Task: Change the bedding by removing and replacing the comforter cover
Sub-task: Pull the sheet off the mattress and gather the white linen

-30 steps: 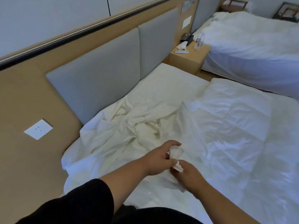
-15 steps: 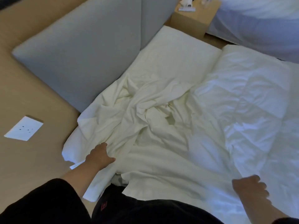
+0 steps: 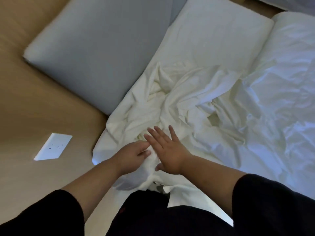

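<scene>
Viewpoint: the scene is seen from above, from a camera worn on the head, looking down over two bare forearms toward the head end of a bed.
Comforter cover [image 3: 179,103]: a cream-white cover is seen lying rumpled in loose folds across the near corner of the bed, bunched up beside the headboard and trailing over the mattress edge toward the person.
Comforter [image 3: 279,92]: a whiter, quilted layer is spread over the right side of the bed, its edge lying against the crumpled cover.
Left hand [image 3: 132,156]: it is placed at the bed's near corner, with the thumb and fingers curled into a fold of the cover; the grip is closed on that cloth.
Right hand [image 3: 167,149]: it is laid palm down on the cover just beside the left hand, fingers straight and spread, so that grip is open and nothing is held.
Hands together: they are seen almost touching, the right fingers reaching slightly past the left knuckles.
Sleeves [image 3: 272,200]: dark sleeves are pushed up above both forearms, and dark clothing fills the bottom of the view.
Headboard [image 3: 95,48]: a grey padded panel is mounted on a tan wood-toned wall, directly behind the bunched cover.
Bare sheet [image 3: 213,36]: a smooth cream stretch is seen at the head of the bed, beyond the folds.
Wall socket [image 3: 53,147]: a white plate is set in the wall at the left, well apart from the bed.
</scene>
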### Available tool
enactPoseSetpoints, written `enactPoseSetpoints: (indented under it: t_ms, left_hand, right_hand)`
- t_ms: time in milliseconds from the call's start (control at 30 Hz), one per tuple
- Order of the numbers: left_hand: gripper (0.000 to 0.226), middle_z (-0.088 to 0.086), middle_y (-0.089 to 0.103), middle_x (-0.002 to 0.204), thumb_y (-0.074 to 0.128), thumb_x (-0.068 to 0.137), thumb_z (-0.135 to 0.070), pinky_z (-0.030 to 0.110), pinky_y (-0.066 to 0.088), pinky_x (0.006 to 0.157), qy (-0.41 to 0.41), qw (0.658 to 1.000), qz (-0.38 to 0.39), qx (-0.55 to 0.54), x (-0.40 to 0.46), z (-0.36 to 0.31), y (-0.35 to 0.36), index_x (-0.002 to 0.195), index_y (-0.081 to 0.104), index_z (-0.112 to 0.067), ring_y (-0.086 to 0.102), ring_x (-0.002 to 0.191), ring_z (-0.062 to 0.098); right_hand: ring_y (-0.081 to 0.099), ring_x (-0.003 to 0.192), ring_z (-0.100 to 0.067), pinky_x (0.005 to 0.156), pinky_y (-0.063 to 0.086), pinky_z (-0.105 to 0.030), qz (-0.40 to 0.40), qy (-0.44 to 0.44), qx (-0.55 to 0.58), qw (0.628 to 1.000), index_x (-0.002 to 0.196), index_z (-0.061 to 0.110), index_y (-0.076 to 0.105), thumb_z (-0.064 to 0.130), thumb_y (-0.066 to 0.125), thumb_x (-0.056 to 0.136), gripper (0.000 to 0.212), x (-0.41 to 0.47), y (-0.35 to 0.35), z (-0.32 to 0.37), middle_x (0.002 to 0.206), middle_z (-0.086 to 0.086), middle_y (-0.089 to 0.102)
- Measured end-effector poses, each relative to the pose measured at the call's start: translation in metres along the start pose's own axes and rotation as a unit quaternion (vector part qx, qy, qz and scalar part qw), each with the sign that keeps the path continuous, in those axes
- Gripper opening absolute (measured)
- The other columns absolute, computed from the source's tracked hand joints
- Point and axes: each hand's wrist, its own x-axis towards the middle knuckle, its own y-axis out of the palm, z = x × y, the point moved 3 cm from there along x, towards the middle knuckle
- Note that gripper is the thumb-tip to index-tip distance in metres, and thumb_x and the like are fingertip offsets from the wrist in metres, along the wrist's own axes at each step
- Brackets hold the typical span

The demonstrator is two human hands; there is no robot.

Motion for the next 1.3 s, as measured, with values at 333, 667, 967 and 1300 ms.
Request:
enactPoseSetpoints:
  t_ms: [333,667,967,1300]
  left_hand:
    - [0.123,-0.021,0.017,0.151,0.083,0.059,-0.062,0.026,0.032,0.112,-0.15,0.983,0.102,-0.005,-0.056,0.049,-0.032,0.155,0.014,-0.029,0.026,0.138,0.001]
    - [0.021,0.002,0.072,0.1,0.072,0.082,-0.021,0.039,0.059,0.073,-0.27,0.955,0.12,-0.04,0.011,0.021,-0.03,0.103,0.069,-0.024,0.069,0.086,0.017]
    - [0.034,-0.011,0.044,0.083,0.043,0.103,-0.043,0.014,0.035,0.064,0.019,0.923,-0.365,-0.118,0.202,-0.292,-0.348,0.084,0.051,-0.016,0.046,0.086,0.008]
    - [0.063,0.01,0.057,0.135,0.062,0.09,-0.054,0.034,0.047,0.095,-0.226,0.971,-0.001,0.078,0.236,-0.055,-0.104,0.137,0.049,-0.014,0.059,0.113,0.028]
  right_hand:
    - [0.064,0.092,-0.033,0.069,0.035,-0.03,0.085,0.018,0.15,0.985,0.116,0.018,0.053,0.033,0.06,0.091,0.03,0.024,-0.035,0.006,0.099,-0.008,0.069]
    - [0.053,0.128,-0.027,0.106,0.036,-0.026,0.189,0.075,0.285,0.937,0.129,0.006,0.063,0.025,0.064,0.097,0.037,0.015,-0.075,-0.082,0.138,-0.013,0.059]
    - [0.053,0.126,-0.021,0.092,0.053,-0.029,-0.483,0.361,0.283,0.746,0.15,0.022,0.033,0.061,0.065,0.076,0.09,0.01,-0.454,-0.302,0.141,0.0,0.049]
    - [0.04,0.139,-0.029,0.114,0.032,-0.047,-0.004,0.429,0.258,0.865,0.156,0.022,0.019,0.074,0.059,0.08,0.1,-0.009,-0.038,-0.2,0.155,-0.01,0.035]
